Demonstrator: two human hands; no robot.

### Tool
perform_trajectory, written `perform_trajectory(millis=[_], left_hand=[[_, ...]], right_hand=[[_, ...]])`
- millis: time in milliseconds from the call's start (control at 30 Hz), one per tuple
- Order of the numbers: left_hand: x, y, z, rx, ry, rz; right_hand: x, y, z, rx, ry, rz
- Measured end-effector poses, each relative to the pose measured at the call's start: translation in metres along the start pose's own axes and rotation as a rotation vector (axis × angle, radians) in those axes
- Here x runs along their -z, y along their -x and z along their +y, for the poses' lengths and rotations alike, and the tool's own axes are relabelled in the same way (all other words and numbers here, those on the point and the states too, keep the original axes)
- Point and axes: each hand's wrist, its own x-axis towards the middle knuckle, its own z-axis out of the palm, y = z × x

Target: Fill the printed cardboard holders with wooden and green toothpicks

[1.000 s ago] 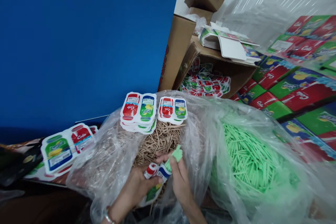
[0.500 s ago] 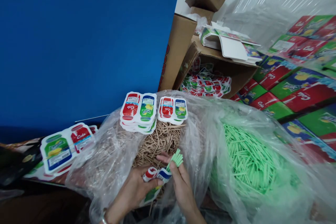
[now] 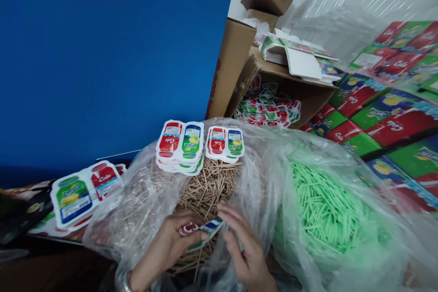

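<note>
A loose stack of printed cards (image 3: 80, 191) with green and red bottle pictures is seen at the far left, beside a clear plastic bag (image 3: 137, 210). Inside that bag a heap of tan sticks (image 3: 205, 187) is held, and two card stacks (image 3: 180, 146) are laid on the heap's far edge. At the heap's near edge a small printed packet (image 3: 200, 229) is pinched by the left hand (image 3: 164, 248), thumb on top and fingers curled beneath. The packet's right end is touched by the right hand (image 3: 244, 248), whose fingers are loosely spread and closed on nothing visible. Green sticks (image 3: 325, 210) are held in a second bag at the right, with cardboard boxes (image 3: 236, 68) behind
</note>
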Motion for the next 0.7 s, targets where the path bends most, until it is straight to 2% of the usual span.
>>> perform_trajectory(millis=[67, 200, 267, 400, 467, 533, 567, 700], left_hand=[[0.001, 0.001, 0.001, -0.004, -0.024, 0.003], [0.005, 0.003, 0.005, -0.053, -0.061, -0.067], [0.005, 0.003, 0.006, -0.044, -0.043, -0.062], [0.005, 0.003, 0.005, 0.14, 0.174, 0.101], [0.004, 0.001, 0.005, 0.21, 0.328, 0.147], [0.005, -0.001, 0.006, 0.222, 0.445, 0.174], [0.005, -0.003, 0.008, 0.205, 0.488, 0.178], [0.009, -0.007, 0.016, 0.17, 0.632, 0.162]], right_hand=[[0.002, -0.004, -0.002, -0.054, -0.008, 0.029], [0.004, -0.016, -0.01, -0.137, -0.071, -0.122], [0.005, -0.018, -0.011, -0.15, -0.133, -0.155], [-0.003, -0.011, -0.004, -0.304, -0.382, 0.102], [-0.011, -0.008, -0.001, -0.405, -0.452, 0.112], [-0.019, -0.008, 0.0, -0.488, -0.438, 0.086], [-0.021, -0.01, 0.001, -0.532, -0.425, 0.121], [-0.024, -0.016, 0.005, -0.653, -0.474, 0.365]])
